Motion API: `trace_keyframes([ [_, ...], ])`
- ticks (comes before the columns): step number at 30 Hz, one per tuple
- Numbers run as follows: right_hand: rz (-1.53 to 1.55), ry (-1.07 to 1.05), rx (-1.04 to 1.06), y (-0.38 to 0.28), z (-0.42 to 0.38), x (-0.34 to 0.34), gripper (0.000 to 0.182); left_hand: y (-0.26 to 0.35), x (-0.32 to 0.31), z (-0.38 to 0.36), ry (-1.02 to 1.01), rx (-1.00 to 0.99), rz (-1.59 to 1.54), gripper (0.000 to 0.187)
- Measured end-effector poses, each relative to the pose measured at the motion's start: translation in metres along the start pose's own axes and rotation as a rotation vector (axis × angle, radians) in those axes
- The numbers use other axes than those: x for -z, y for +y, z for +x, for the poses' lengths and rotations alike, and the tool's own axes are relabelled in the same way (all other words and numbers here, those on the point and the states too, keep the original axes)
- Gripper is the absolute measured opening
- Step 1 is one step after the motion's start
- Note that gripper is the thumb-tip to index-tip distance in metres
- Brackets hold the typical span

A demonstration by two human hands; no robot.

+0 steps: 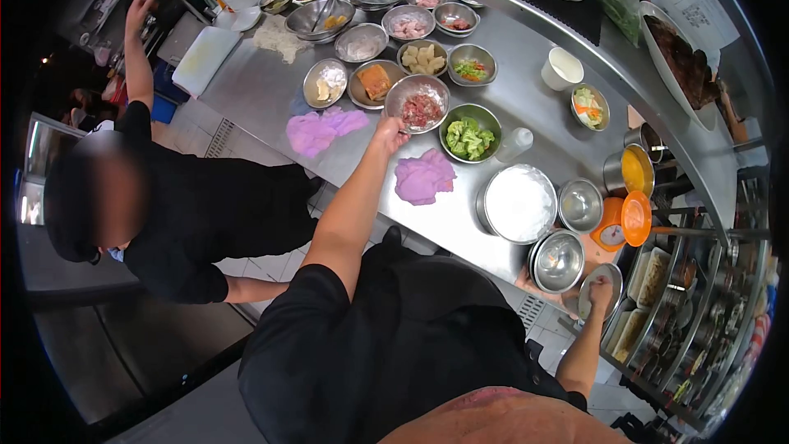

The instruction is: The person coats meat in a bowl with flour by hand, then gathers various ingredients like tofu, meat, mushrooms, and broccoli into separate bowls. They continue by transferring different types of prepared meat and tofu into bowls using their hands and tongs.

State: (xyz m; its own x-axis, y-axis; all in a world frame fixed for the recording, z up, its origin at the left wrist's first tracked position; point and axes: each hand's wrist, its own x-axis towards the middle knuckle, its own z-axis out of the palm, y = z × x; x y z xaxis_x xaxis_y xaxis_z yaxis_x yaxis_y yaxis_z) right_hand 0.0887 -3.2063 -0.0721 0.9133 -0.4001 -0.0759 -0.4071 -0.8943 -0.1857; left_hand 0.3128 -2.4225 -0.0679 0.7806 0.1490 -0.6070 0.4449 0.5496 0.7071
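My left hand (391, 131), thumb over the near rim, grips a metal bowl (444, 99) of raw red meat (421, 110) at the counter's middle. Beside that bowl are a bowl of broccoli (468, 140) and a bowl with an orange block (374, 81). A crumpled purple cloth (425, 177) lies just in front. Far to the right, my right hand (602, 294) is closed on a shallow metal bowl (586, 302) below the counter's right end. What that bowl contains is hard to make out. Stacked metal bowls (559, 261) stand next to it.
A co-worker (205, 189) in black stands at left, one arm raised. Many ingredient bowls cover the counter (509, 74). Toward the right are a large pot of white powder (519, 204), a squeeze bottle (515, 145) and an orange scale (610, 226). An overhead shelf (526, 4) crosses above.
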Motion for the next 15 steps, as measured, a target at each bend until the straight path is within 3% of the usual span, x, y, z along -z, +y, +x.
trace_keyframes([
  [1,0.032,-0.126,-0.052,-0.004,0.001,-0.002,0.026,0.005,-0.007,0.001,0.059,-0.051,0.022,0.064],
  [3,-0.07,-0.149,-0.124,0.015,0.009,-0.033,0.03,0.013,-0.012,0.01,0.081,-0.076,0.1,0.083],
  [4,-0.172,-0.172,-0.193,0.026,0.012,-0.045,0.034,0.015,-0.017,0.009,0.08,-0.075,0.101,0.083],
  [5,-0.213,-0.199,-0.101,0.034,0.013,-0.046,0.036,0.018,-0.025,0.006,0.073,-0.103,0.106,0.082],
  [7,-0.111,-0.199,-0.095,0.054,0.017,-0.051,0.035,0.02,-0.035,-0.003,0.06,-0.126,0.119,0.082],
  [9,-0.007,-0.2,-0.099,0.068,0.014,-0.06,0.035,0.014,-0.036,-0.014,0.094,-0.096,-0.155,0.079],
  [10,-0.099,-0.158,0.0,0.073,0.013,-0.064,0.033,0.005,-0.03,-0.015,0.089,-0.091,-0.146,0.079],
  [12,-0.189,-0.119,0.088,0.061,0.011,-0.058,0.032,-0.02,-0.008,-0.019,0.18,-0.08,0.23,0.069],
  [14,-0.238,-0.003,0.007,0.023,0.012,-0.034,0.025,-0.041,-0.002,-0.052,0.055,-0.09,0.885,0.055],
  [15,-0.239,-0.004,-0.021,0.018,0.016,-0.028,0.025,-0.079,0.011,-0.049,-0.047,-0.241,1.025,0.05],
])
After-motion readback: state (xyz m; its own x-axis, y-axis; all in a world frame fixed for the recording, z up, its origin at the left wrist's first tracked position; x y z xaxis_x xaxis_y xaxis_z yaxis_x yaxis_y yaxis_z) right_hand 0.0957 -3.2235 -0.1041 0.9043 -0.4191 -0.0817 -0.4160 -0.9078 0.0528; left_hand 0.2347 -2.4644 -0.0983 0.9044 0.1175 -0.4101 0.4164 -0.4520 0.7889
